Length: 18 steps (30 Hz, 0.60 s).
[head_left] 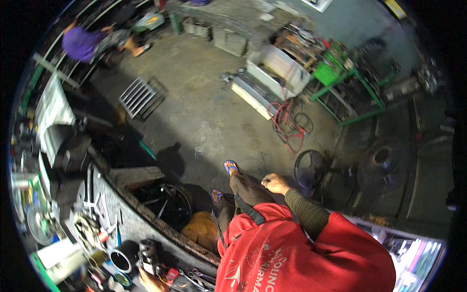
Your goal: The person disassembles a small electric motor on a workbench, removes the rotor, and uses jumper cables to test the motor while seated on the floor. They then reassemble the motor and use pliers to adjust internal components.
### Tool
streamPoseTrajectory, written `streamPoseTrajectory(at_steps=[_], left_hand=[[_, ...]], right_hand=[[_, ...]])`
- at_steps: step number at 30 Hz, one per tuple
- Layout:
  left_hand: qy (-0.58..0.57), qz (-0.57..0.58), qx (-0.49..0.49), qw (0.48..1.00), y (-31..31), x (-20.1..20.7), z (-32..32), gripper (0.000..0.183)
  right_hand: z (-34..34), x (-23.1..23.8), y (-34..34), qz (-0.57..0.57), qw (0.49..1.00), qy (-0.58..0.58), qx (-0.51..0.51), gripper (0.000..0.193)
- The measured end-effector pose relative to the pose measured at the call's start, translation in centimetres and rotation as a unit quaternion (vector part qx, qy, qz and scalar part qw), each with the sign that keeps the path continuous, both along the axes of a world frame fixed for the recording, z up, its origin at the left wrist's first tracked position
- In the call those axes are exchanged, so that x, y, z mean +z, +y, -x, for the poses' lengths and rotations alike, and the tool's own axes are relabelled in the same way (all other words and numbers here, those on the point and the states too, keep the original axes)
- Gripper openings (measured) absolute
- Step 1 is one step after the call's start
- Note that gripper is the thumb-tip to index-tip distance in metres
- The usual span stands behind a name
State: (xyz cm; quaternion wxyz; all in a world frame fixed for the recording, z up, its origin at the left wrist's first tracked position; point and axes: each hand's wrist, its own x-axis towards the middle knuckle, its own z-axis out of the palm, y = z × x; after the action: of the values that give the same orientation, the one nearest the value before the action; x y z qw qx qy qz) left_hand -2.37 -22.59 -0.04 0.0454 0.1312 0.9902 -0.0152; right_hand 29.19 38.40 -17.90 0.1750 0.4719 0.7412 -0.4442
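Observation:
At the workbench [171,243] on my left, my left hand [152,282] is at the lower edge of the view, its fingers against a dark metal part [148,253] with a paler lower end. Part of that hand is cut off. Beside the part stand a dark round can [123,259] and a small red object [171,276]. My right hand [276,184] is out in front of my body above the floor, fingers curled in. Whatever it may hold is hidden.
Scissors [197,276] and wrenches [101,207] lie on the bench. A steering wheel [309,168] and a fan [384,163] stand at my right. Red cables [287,124] trail by an opened white case [279,73]. A slatted metal stool [137,97] stands ahead; a person in purple [82,44] sits far left.

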Motion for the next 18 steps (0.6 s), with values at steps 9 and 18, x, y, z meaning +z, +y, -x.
streamPoseTrajectory(at_steps=[9,18], left_hand=[[-0.159,-0.14,0.032,0.977,13.3,-3.0,-2.2,0.073],[-0.277,-0.138,-0.001,0.951,31.0,-6.1,-5.5,0.069]], right_hand=[[-11.9,-4.5,0.6,-0.031,0.998,-0.004,-0.058,0.036],[-16.2,-6.2,5.2,-0.027,0.989,-0.022,-0.144,0.034]])
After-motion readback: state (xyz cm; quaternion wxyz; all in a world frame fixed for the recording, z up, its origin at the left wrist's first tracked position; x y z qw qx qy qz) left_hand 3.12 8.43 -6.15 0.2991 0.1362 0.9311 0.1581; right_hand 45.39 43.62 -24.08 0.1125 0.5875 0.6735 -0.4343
